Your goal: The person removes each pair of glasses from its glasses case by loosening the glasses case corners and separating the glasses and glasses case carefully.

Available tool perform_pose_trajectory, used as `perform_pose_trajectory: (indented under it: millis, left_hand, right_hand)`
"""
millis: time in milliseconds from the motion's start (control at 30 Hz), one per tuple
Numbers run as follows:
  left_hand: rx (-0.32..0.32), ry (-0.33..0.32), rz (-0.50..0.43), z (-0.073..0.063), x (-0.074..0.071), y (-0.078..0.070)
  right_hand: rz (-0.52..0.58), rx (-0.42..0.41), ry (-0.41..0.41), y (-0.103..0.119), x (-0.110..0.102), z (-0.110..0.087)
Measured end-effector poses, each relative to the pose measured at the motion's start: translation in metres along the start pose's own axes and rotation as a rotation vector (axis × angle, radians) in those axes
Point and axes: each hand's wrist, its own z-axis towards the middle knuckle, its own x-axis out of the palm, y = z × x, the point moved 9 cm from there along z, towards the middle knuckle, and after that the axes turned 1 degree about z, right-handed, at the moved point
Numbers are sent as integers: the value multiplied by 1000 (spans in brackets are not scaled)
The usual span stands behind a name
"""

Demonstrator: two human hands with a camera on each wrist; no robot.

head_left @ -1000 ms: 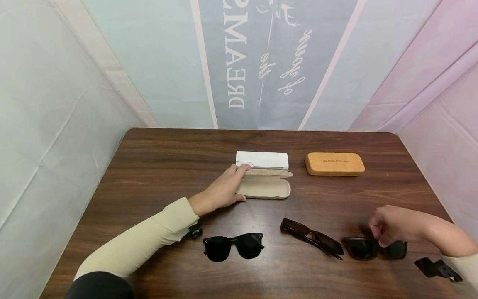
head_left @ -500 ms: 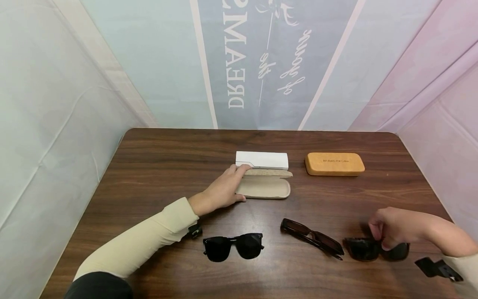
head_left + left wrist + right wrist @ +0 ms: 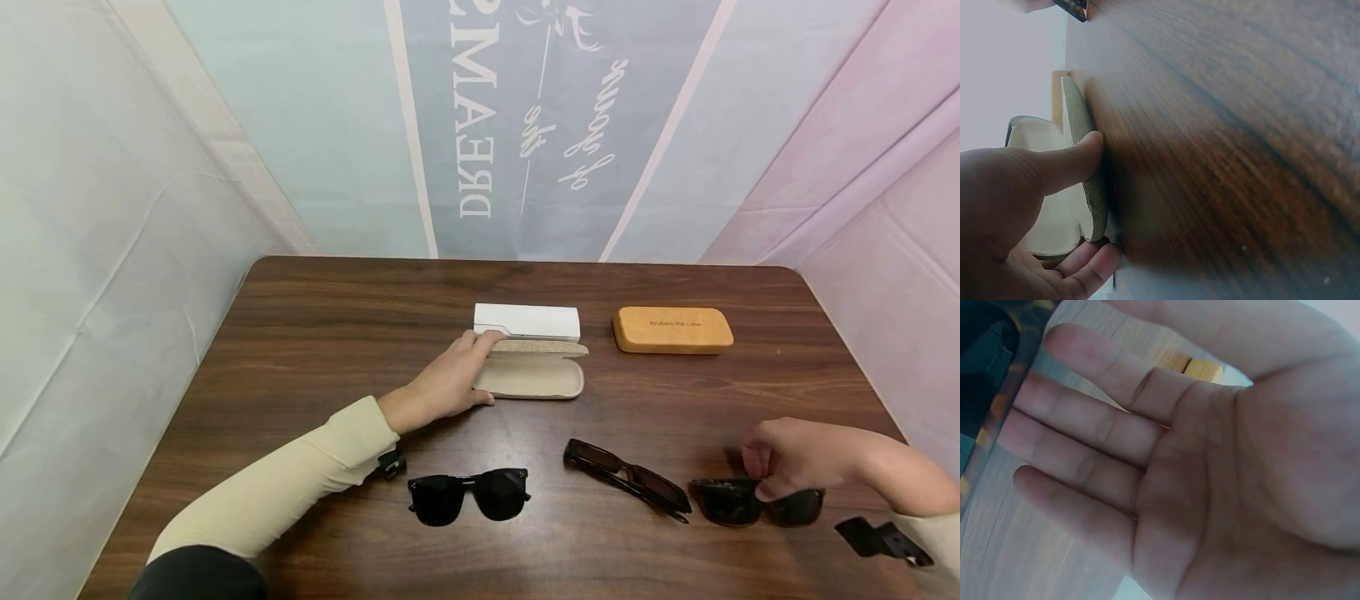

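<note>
My left hand [image 3: 448, 379] grips the left end of an open glasses case [image 3: 534, 377] with a pale lining. In the left wrist view, the thumb lies over the front edge of the case [image 3: 1092, 187] and the fingers curl at its end. On the right, my right hand [image 3: 810, 457] pinches dark sunglasses [image 3: 727, 502] near the bridge, low over the table. Their tortoiseshell rim [image 3: 1000, 400] fills the upper left of the right wrist view, overlapping the fingertips. Part of the sunglasses is hidden by the thumb in the head view.
Folded brown sunglasses [image 3: 628, 477] lie just left of my right hand. Black sunglasses [image 3: 469, 496] rest at the front middle of the wooden table [image 3: 337, 325]. Behind the open case stands a white case [image 3: 527, 320], with a closed tan case [image 3: 672, 330] to its right.
The right hand has shifted slightly toward the front edge, and the sunglasses with it have moved a little to the right and tilted. The left hand has stayed on the case.
</note>
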Motion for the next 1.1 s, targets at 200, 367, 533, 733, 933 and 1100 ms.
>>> perform_pose_trajectory:
  millis: [200,367,533,733,933,1100]
  left_hand:
    - [2,-2,2,1,0,0]
    - [16,-11,4,1,0,-1]
    - [18,-9,-4,1,0,-1]
    - [18,-8,-1,1,0,-1]
    - [16,-13,2,1,0,0]
    - [28,-16,-2,0,0,-1]
  right_hand:
    - [-59,-9,-35,3,-5,-1]
    - [-83,-95,-70,9,-11,-2]
    - [-80,-121,-75,13,-15,-2]
    - [-63,-136,-68,23,-20,0]
    - [-101,-179,-121,42,-28,7]
    - [-113,-205,-161,58,-35,14]
